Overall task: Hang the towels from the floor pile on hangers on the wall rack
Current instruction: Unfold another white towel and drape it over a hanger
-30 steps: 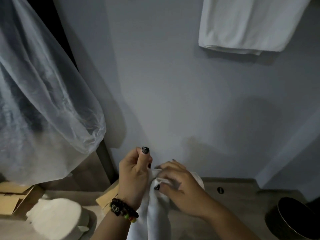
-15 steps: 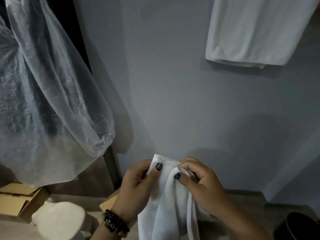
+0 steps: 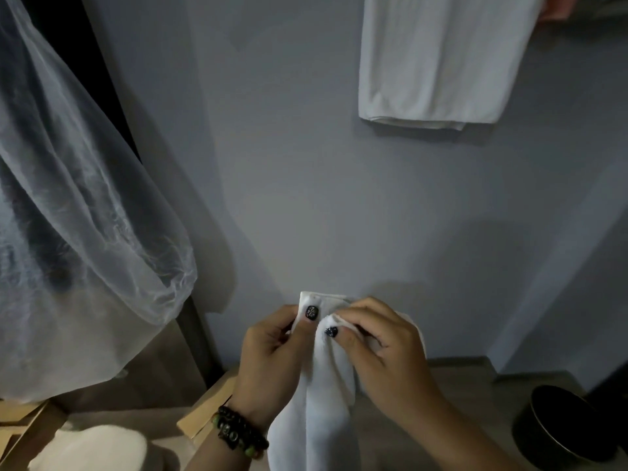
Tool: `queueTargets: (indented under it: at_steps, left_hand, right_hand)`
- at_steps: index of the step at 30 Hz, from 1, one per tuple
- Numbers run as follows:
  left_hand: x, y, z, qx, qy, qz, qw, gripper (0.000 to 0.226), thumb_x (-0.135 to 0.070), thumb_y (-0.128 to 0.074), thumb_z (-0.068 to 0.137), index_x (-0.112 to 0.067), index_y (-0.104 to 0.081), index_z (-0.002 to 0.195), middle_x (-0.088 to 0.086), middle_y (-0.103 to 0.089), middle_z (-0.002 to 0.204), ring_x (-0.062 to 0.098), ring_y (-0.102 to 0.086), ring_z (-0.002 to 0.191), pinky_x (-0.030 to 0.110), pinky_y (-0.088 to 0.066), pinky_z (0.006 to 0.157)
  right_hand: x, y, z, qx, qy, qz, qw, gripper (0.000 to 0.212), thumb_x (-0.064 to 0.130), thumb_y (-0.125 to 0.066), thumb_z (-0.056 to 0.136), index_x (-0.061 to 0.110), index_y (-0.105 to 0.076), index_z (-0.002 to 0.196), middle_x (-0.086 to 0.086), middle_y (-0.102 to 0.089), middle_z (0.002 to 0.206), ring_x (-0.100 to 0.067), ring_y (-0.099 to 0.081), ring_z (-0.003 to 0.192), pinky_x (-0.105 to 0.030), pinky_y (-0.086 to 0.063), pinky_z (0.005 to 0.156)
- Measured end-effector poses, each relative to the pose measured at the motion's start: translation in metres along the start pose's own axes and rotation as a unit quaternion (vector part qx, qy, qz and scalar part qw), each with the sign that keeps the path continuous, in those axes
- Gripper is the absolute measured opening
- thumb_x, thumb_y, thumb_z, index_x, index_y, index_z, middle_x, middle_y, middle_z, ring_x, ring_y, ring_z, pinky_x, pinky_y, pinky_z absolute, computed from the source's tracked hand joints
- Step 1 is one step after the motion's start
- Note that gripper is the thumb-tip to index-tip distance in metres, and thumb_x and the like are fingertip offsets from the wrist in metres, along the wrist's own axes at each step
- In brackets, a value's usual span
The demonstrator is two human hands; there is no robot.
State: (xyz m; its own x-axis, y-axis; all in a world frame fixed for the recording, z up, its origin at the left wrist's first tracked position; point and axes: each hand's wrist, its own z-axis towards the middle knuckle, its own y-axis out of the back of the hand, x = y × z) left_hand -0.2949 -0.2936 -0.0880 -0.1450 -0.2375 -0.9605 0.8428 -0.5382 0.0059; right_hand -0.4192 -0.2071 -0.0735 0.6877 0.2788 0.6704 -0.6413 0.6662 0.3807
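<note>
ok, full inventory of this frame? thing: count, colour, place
held towel: 1, white, bottom centre, between both hands
hung towel: 1, white, top right, against the wall
pink cloth: 1, pink, top right corner, mostly cut off
plastic cover: 1, translucent white, hanging at left
white pile: 1, white, bottom left, on the floor
cardboard: some pieces, tan, lower left
round container: 1, black, bottom right
bracelet: 1, dark beads, left wrist
left hand: pinches the held towel's top edge
right hand: pinches the held towel's top edge
</note>
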Motion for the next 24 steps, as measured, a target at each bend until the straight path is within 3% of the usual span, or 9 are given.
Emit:
queueTargets:
  at_steps: [3,5,8,12,16,20,24]
  left_hand:
    - [-0.006,-0.007,-0.006,0.031,0.0,-0.04,0.999,0.018,-0.023,-0.063,0.09,-0.012,-0.075,0.084,0.003,-0.071,0.076,0.01,-0.062,0.073,0.021,-0.047,0.065]
    - [-0.007,-0.009,-0.007,0.044,0.003,-0.054,0.998,0.019,-0.023,-0.062,0.09,-0.011,-0.075,0.084,0.003,-0.07,0.076,0.009,-0.061,0.072,0.02,-0.046,0.064]
    - [-0.006,-0.009,-0.009,0.056,0.01,-0.066,0.996,0.028,-0.029,-0.054,0.089,-0.01,-0.074,0.085,0.002,-0.068,0.074,0.009,-0.059,0.07,0.019,-0.044,0.061]
    - [-0.006,-0.007,-0.008,0.088,0.0,-0.082,0.993,0.05,-0.049,-0.053,0.086,-0.001,-0.07,0.087,0.019,-0.06,0.079,0.021,-0.055,0.074,0.027,-0.043,0.066]
    - [-0.01,-0.003,-0.006,0.115,-0.02,-0.095,0.989,0.048,-0.038,-0.061,0.084,0.004,-0.068,0.107,0.035,-0.059,0.105,0.037,-0.059,0.098,0.041,-0.042,0.083]
    - [-0.006,-0.003,-0.005,0.133,-0.027,-0.068,0.988,0.044,-0.032,-0.07,0.082,0.002,-0.066,0.11,0.032,-0.059,0.106,0.047,-0.056,0.096,0.054,-0.043,0.078]
    - [0.0,-0.008,-0.002,0.125,-0.004,-0.066,0.99,0.035,-0.031,-0.067,0.081,-0.002,-0.07,0.102,0.03,-0.06,0.098,0.028,-0.057,0.086,0.036,-0.043,0.069]
  right_hand:
    - [0.003,0.002,0.002,-0.009,-0.068,0.071,0.995,0.002,0.025,-0.071,0.081,0.025,-0.072,0.082,0.012,-0.07,0.08,-0.007,-0.067,0.078,-0.015,-0.049,0.071]
    - [0.007,0.004,0.003,-0.021,-0.122,0.114,0.986,0.01,0.03,-0.077,0.075,0.025,-0.07,0.08,0.011,-0.072,0.076,-0.008,-0.07,0.074,-0.019,-0.053,0.068]
    - [0.011,0.009,0.005,-0.034,-0.155,0.14,0.977,0.013,0.012,-0.082,0.072,0.016,-0.07,0.071,0.004,-0.073,0.071,-0.011,-0.07,0.068,-0.021,-0.055,0.065]
    - [0.014,0.013,0.011,-0.042,-0.199,0.126,0.971,0.018,0.017,-0.086,0.067,0.015,-0.068,0.065,-0.002,-0.072,0.067,-0.017,-0.069,0.064,-0.03,-0.057,0.063]
    - [0.015,0.018,0.02,-0.023,-0.268,0.141,0.953,0.021,0.018,-0.088,0.062,0.012,-0.068,0.061,-0.003,-0.07,0.062,-0.012,-0.066,0.058,-0.026,-0.052,0.059]
    - [0.011,0.025,0.027,0.011,-0.321,0.183,0.929,0.022,0.014,-0.088,0.061,0.01,-0.067,0.058,-0.001,-0.068,0.058,-0.009,-0.062,0.057,-0.023,-0.047,0.057]
    - [0.003,0.03,0.028,0.041,-0.33,0.197,0.922,0.021,0.012,-0.088,0.061,0.005,-0.068,0.064,-0.005,-0.07,0.064,-0.013,-0.065,0.064,-0.023,-0.05,0.063]
